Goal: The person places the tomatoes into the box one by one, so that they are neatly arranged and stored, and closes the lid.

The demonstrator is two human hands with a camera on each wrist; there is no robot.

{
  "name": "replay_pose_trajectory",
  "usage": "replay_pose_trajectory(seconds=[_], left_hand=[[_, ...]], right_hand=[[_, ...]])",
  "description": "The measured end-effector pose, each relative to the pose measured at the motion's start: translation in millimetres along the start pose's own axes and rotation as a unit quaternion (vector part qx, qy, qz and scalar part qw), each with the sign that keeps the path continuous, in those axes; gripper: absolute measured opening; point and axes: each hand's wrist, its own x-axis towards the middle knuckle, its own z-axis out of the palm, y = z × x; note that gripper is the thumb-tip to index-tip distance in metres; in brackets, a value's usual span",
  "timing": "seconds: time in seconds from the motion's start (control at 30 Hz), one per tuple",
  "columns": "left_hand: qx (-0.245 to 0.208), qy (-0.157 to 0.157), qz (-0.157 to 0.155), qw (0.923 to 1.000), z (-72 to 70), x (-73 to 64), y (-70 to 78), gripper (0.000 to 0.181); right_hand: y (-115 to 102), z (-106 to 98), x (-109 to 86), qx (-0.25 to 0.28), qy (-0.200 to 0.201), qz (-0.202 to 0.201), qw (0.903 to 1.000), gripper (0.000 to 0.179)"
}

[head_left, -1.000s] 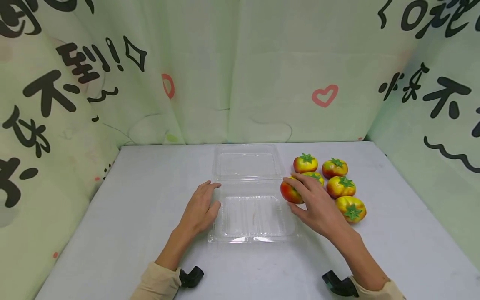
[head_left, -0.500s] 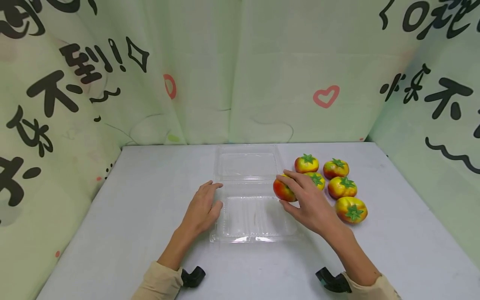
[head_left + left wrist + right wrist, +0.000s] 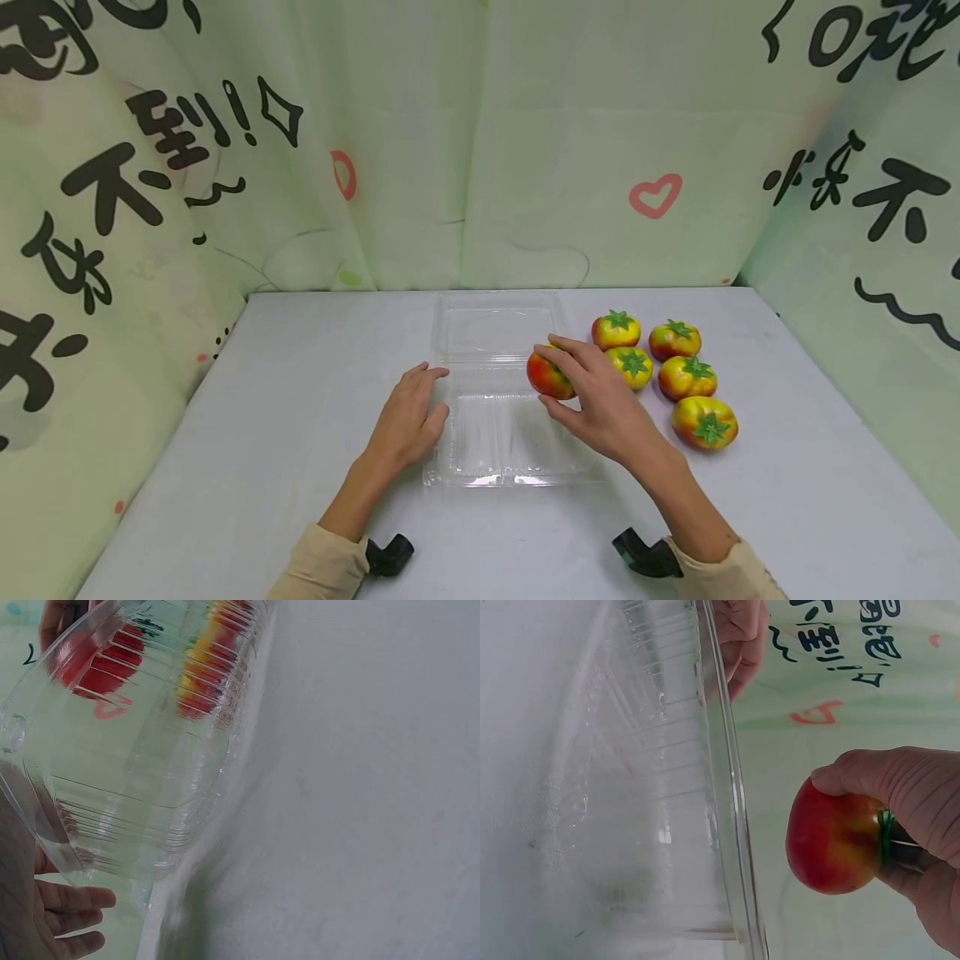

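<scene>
Clear plastic forms one box [image 3: 487, 442] on the white table [image 3: 315, 358], its single lid [image 3: 497, 327] laid back flat toward the far edge and its base nearer the person. Six red-and-yellow fruits with green leaves are in sight: one in a hand and five on the table. The right hand [image 3: 603, 404] pinches one fruit [image 3: 549, 377] between thumb and fingers; this held fruit is raised over the right part of the base, near the fold between base and lid, and the right wrist view shows it clear of the rim. The left hand [image 3: 408, 421] is at the left side of the box, its fingers loosely extended and gripping nothing; I cannot tell whether it touches the rim. Right of the box lie the five other fruits [image 3: 687, 377], two in a column nearer the box and three in a column farther right, the nearest of these tilted with its leaf toward the person. Two beige sleeves [image 3: 318, 560] and two black wrist pieces [image 3: 390, 556] show at the lower edge. Behind, two red heart outlines [image 3: 656, 196] mark the pale green curtain [image 3: 555, 125].
</scene>
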Motion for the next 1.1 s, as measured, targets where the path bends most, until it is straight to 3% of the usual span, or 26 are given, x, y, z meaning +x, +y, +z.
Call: replay_pose_trajectory(seconds=[1.1], left_hand=[[0.004,0.001,0.010,0.9999,0.8,-0.2,-2.0,0.047]], right_hand=[[-18,36,13.7,0.050,-0.014,-0.024,0.9984,0.063]])
